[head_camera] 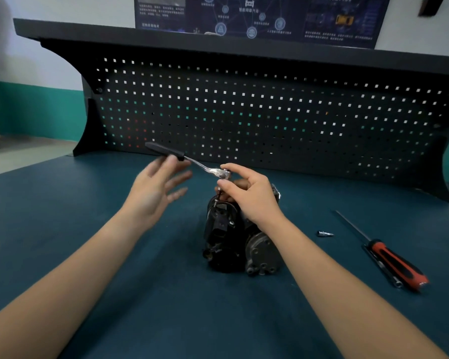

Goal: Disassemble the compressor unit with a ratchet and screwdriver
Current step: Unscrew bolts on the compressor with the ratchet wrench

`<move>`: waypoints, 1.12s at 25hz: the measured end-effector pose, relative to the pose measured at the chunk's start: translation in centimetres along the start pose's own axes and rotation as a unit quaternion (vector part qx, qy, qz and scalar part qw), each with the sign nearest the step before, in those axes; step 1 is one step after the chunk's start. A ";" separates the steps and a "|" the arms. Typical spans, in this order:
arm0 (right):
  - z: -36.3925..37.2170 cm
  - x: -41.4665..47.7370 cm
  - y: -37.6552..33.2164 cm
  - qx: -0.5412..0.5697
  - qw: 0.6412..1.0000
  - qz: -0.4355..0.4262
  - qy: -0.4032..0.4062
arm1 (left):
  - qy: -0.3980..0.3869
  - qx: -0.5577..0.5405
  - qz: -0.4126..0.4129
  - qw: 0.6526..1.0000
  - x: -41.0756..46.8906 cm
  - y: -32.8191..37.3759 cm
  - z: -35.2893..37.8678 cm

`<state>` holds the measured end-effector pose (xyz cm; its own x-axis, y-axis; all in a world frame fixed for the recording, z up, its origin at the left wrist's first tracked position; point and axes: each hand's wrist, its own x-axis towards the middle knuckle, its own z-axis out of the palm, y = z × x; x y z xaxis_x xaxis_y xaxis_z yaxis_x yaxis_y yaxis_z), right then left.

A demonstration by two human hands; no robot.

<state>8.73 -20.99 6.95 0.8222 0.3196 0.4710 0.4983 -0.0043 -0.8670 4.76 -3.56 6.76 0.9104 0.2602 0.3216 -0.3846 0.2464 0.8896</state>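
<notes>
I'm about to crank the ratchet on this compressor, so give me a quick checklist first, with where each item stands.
1. Ratchet seated on the compressor: cannot tell, the right hand hides the joint.
2. Right hand steadies the ratchet head: ok, fingers pinch it.
3. Left hand grips the handle: not ok, it is open.
4. Compressor rests on the table: ok.
5. Screwdriver clear of the swing: ok, lying off to the right.

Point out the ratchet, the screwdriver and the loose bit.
ratchet (165,151), head view, on its black grip.
screwdriver (397,263), head view, on its red-and-black handle.
loose bit (325,233), head view, on its metal body.
</notes>
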 end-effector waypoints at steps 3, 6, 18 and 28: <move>0.0 0.0 0.0 -0.019 1.000 -0.018 0.003 | -0.112 0.228 -0.040 0.966 -1.5 -1.7 1.0; -0.1 0.0 0.2 -0.031 0.999 -0.025 0.012 | -0.137 0.286 -0.015 0.948 -2.0 -2.6 2.1; -0.4 0.2 0.1 0.031 0.995 0.009 0.094 | 0.007 0.144 0.010 0.990 -0.8 -1.6 2.3; -0.5 0.3 0.6 0.032 0.996 0.027 0.082 | 0.067 0.501 -0.021 0.862 1.8 -2.2 -11.6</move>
<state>9.44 -21.37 6.70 0.8835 0.1615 0.4398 0.4386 0.0449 -0.8976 5.46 7.17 1.62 0.8685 0.3933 0.3016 0.0347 -0.6553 0.7546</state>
